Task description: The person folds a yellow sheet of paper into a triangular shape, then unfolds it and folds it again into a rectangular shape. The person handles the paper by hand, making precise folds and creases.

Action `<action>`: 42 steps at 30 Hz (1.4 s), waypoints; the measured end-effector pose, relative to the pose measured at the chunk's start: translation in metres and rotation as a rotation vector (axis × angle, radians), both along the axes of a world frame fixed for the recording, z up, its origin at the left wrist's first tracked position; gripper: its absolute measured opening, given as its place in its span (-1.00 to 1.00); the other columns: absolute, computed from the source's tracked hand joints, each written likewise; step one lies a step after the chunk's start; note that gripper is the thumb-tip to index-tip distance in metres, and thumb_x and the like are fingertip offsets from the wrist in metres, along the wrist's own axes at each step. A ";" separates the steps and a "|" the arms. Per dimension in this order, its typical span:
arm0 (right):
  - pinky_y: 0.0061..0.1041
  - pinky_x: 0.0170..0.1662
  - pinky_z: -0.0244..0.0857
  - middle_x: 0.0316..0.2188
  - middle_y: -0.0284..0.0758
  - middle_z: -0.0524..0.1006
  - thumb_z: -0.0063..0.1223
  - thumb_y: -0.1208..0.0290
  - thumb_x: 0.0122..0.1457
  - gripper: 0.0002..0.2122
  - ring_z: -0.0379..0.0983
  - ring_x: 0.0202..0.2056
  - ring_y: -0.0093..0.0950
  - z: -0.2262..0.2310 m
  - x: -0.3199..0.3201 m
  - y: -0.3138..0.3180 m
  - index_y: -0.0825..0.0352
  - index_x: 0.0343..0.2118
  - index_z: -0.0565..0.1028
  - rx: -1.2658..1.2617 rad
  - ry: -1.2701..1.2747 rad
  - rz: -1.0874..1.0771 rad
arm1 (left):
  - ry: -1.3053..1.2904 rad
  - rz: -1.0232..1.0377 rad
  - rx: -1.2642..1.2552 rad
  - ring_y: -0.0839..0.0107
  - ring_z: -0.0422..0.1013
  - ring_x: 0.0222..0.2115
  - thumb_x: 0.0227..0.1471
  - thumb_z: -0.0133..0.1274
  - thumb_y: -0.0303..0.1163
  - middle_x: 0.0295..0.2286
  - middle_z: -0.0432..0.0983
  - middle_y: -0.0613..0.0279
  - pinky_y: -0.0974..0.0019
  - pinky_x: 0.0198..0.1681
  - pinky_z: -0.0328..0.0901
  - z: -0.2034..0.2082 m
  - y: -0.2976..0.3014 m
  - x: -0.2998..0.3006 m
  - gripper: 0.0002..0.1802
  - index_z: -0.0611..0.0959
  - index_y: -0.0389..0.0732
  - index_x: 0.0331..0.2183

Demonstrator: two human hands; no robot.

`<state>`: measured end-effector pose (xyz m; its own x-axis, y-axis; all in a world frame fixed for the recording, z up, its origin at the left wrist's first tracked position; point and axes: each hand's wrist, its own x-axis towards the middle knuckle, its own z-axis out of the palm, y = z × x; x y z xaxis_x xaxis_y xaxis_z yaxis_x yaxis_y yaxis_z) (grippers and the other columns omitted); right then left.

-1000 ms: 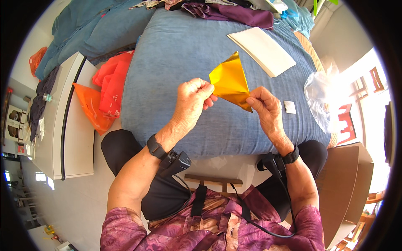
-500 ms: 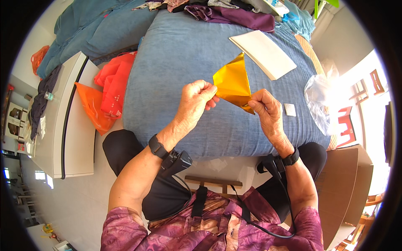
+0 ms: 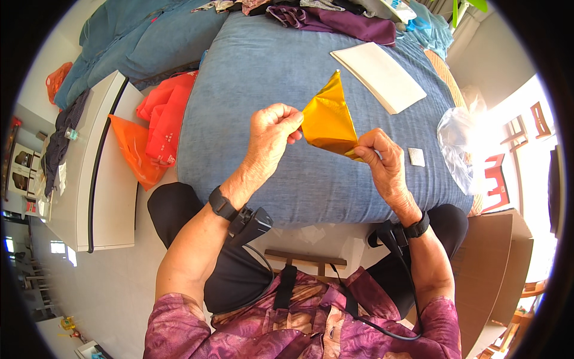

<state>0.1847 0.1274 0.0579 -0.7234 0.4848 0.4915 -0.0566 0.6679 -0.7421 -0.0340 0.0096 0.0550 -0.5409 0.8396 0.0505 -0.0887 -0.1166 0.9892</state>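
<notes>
A sheet of shiny gold foil paper (image 3: 330,118), folded to a point at its far end, is held up over the blue couch seat (image 3: 239,161). My left hand (image 3: 272,134) pinches its left edge between thumb and fingers. On the other side, my right hand (image 3: 381,161) grips the near right corner. Beyond the foil lies a stack of cream-coloured paper (image 3: 382,78). A small white square packet (image 3: 417,157) rests just right of my right hand.
Left of the seat are red and orange bags (image 3: 161,119) and a white cabinet (image 3: 107,173). Clear plastic wrap (image 3: 457,146) lies at the seat's right edge, near an open cardboard box (image 3: 496,269). Folded clothes (image 3: 335,24) lie at the back.
My left hand has moved slightly left and up with the foil's edge. The foil's pointed tip has tilted leftward, and its lower edge looks more opened out. My right hand is nearly still.
</notes>
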 end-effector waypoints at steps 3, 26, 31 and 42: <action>-0.53 -0.27 0.52 -0.40 -0.34 0.49 0.14 0.59 0.26 -0.88 0.56 -0.36 -0.52 -0.001 0.000 0.000 0.42 -0.39 0.43 -0.020 0.015 0.003 | 0.003 -0.003 -0.003 0.58 0.43 -0.52 0.19 0.17 -0.39 -0.49 0.59 0.30 0.46 -0.40 0.33 0.001 -0.001 -0.001 -0.83 0.68 -0.32 -0.36; -0.54 -0.04 0.35 -0.33 -0.41 0.59 0.21 0.22 0.29 -0.73 0.47 -0.22 -0.62 0.015 0.005 0.024 0.39 -0.23 0.61 -0.524 0.072 -0.068 | 0.183 -0.019 0.074 0.63 0.41 -0.54 0.21 0.15 -0.44 -0.50 0.54 0.38 0.50 -0.43 0.32 -0.005 -0.006 0.030 -0.86 0.63 -0.29 -0.39; -0.55 -0.10 0.35 -0.42 -0.42 0.57 0.20 0.26 0.29 -0.74 0.45 -0.30 -0.64 0.018 0.002 0.020 0.42 -0.26 0.60 -0.519 0.076 -0.062 | 0.244 -0.035 0.040 0.64 0.41 -0.54 0.20 0.16 -0.46 -0.50 0.54 0.39 0.52 -0.44 0.33 -0.010 -0.007 0.041 -0.89 0.63 -0.28 -0.38; -0.59 -0.16 0.32 -0.47 -0.45 0.55 0.17 0.39 0.27 -0.83 0.40 -0.35 -0.67 0.023 0.002 0.014 0.41 -0.36 0.58 -0.559 0.107 -0.074 | 0.409 -0.045 0.086 0.62 0.42 -0.54 0.22 0.14 -0.46 -0.52 0.52 0.37 0.49 -0.44 0.33 -0.008 -0.010 0.045 -0.87 0.60 -0.29 -0.38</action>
